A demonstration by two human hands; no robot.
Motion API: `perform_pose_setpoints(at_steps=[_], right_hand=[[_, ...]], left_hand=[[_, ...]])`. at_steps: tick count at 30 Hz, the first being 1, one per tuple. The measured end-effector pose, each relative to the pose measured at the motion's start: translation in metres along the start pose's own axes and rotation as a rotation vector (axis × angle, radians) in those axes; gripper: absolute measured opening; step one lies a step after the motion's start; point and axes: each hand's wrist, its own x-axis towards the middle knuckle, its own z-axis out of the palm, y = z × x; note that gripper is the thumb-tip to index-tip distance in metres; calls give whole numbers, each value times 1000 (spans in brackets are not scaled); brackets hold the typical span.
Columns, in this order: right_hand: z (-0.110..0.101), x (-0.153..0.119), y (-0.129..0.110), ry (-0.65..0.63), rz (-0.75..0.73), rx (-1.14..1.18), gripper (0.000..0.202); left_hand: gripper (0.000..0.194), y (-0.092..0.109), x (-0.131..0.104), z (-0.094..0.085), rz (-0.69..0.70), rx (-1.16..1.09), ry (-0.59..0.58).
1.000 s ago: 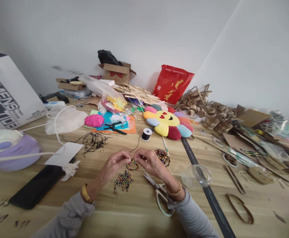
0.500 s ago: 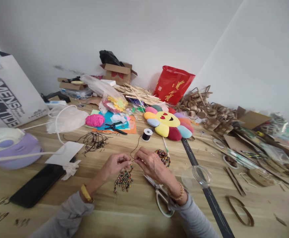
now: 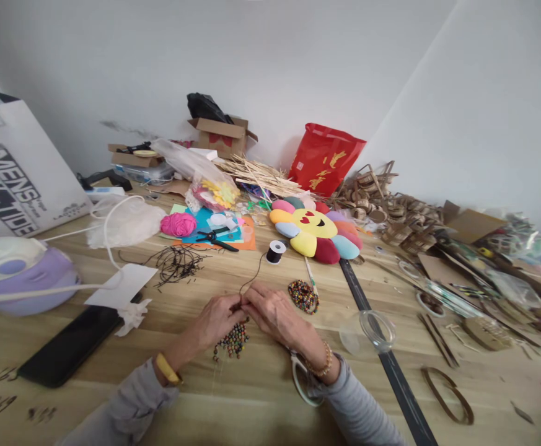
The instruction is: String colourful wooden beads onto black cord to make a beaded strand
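Note:
My left hand (image 3: pixel 221 317) and my right hand (image 3: pixel 274 314) meet over the table, fingertips pinched together around a thin black cord (image 3: pixel 257 272). That cord runs back to a spool (image 3: pixel 276 252) standing behind my hands. Multicoloured round beads (image 3: pixel 233 341) hang or lie in a cluster just under my left fingers, partly covered by them. The exact point where cord and beads meet is hidden by my fingers. White-handled scissors (image 3: pixel 303 383) lie partly under my right wrist. Beyond that hand rests a coiled string of similar beads (image 3: pixel 303 296).
A black phone (image 3: pixel 72 347) lies at left, near a purple-and-white appliance (image 3: pixel 23 279). Tangled black cord (image 3: pixel 177 263), pliers (image 3: pixel 217 240) and pink yarn (image 3: pixel 178 225) lie farther back. A flower cushion (image 3: pixel 316 229) sits behind the spool; a clear round container (image 3: pixel 377 331) stands at right.
My hands have come together, the left moving right to meet the right one. My right wrist has shifted slightly left and now covers more of the scissors' blades.

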Motion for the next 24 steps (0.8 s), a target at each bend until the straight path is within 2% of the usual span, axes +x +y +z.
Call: perform_pose_setpoints(at_steps=[3, 7, 15, 24], right_hand=[[1, 0, 5, 85, 18, 143, 8], [-3, -1, 11, 210, 55, 266, 13], [-9, -2, 11, 24, -15, 255, 14], [-10, -1, 10, 25, 2, 259, 12]], left_hand=[[17, 1, 1, -1, -4, -194, -56], [27, -2, 4, -1, -54, -397, -100], [33, -7, 7, -1, -112, -545, -124], [37, -11, 9, -6, -121, -710, -171]])
